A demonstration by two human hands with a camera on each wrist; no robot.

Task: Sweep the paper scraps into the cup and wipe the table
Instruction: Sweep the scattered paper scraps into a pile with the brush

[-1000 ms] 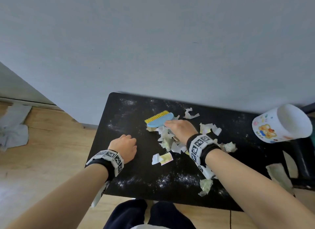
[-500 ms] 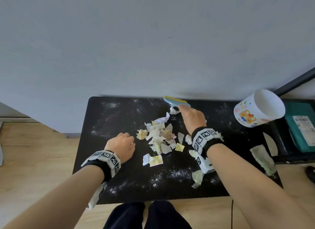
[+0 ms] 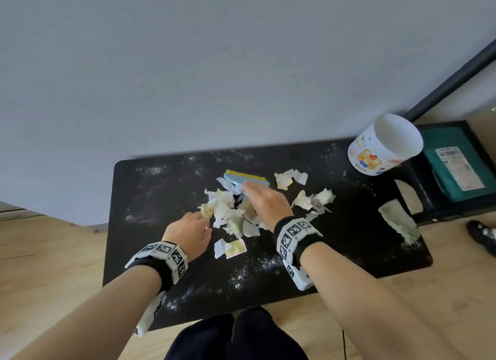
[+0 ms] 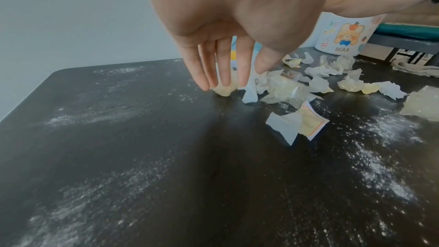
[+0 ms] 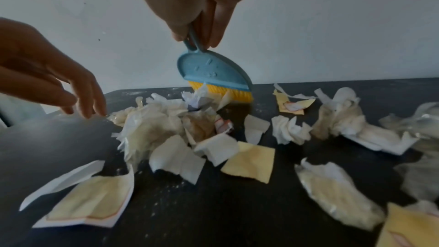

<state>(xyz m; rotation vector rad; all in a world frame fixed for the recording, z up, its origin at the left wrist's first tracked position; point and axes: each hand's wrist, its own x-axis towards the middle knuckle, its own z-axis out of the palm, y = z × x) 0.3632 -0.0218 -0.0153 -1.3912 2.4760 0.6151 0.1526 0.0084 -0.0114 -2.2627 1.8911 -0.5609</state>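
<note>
The right hand point(image 3: 264, 202) pinches the handle of a small blue brush point(image 5: 211, 71) between thumb and fingers, its yellow bristles set down at the far edge of a heap of paper scraps point(image 3: 230, 214) in the middle of the black table point(image 3: 150, 198). From the head view the hand covers the handle, so only the brush head shows. The left hand point(image 3: 188, 232) holds nothing; its straight fingers point(image 4: 223, 70) point down at the left edge of the heap, the tips at a crumpled yellowish scrap, though contact cannot be confirmed. More scraps lie scattered to the right, and white powder streaks the tabletop. The cup point(image 3: 383, 145), white with a bear print, stands at the far right corner, well apart from the heap; its inside is hard to make out. A pale cloth point(image 3: 397, 220) lies at the right edge.
</note>
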